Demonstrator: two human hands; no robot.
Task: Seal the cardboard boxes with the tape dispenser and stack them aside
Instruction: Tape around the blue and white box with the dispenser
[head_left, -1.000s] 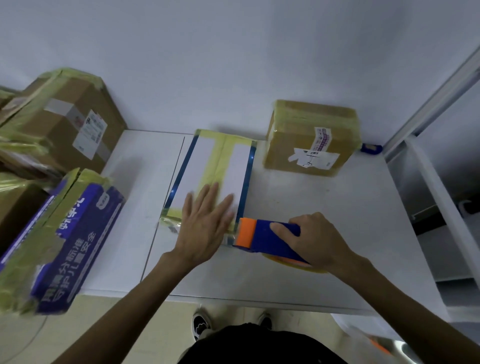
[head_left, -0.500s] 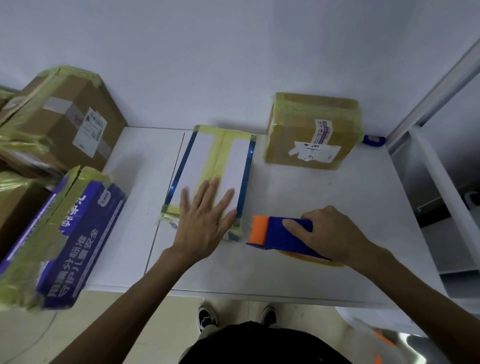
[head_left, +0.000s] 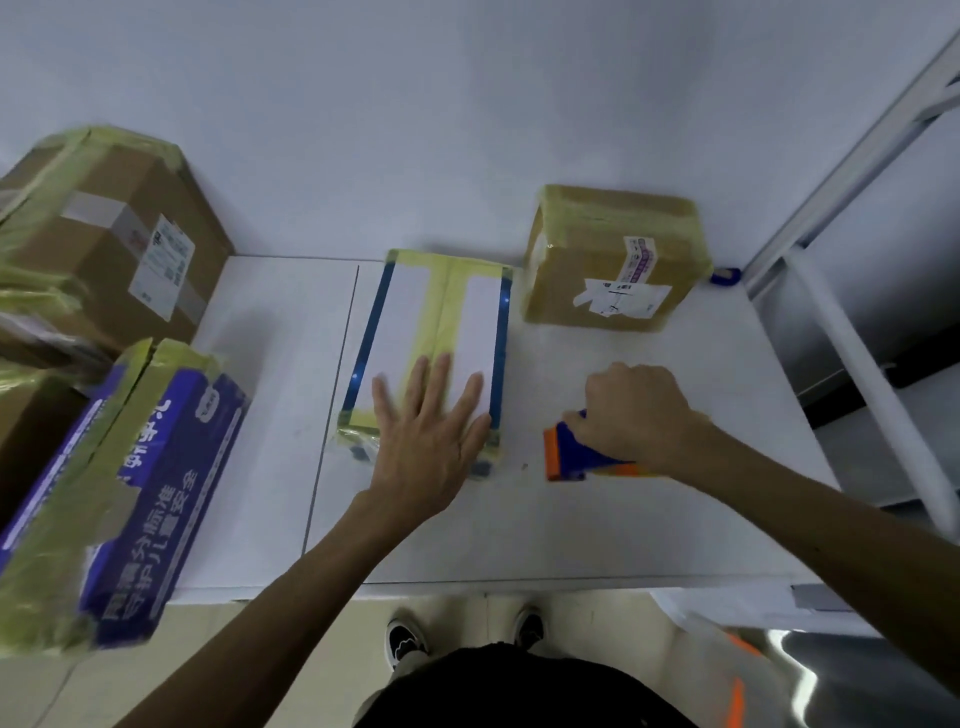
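I see the left grip (head_left: 431, 441) lying flat, fingers straight and spread wide, pressing on the near end of the white box (head_left: 400, 317). That box lies in the middle of the table (head_left: 675, 525). Its top is closed under a yellow tape strip along the centre seam, with more yellow tape across both ends and blue edging down the long sides.

The right grip (head_left: 634, 415) is curled round the tape dispenser (head_left: 566, 452), which is blue with an orange front. The dispenser is low over the table, just right of the white box's near corner and apart from it. I cannot tell whether it touches the surface.

A brown box (head_left: 587, 291) wrapped in yellow tape, with paper labels on its side, stands at the back right against the wall, near the white box's far corner.

At the table's left edge sits a blue printed box (head_left: 166, 493) bound in yellow tape. Behind it is a large brown box (head_left: 104, 234) with a shipping label. Both are somewhat blurred.
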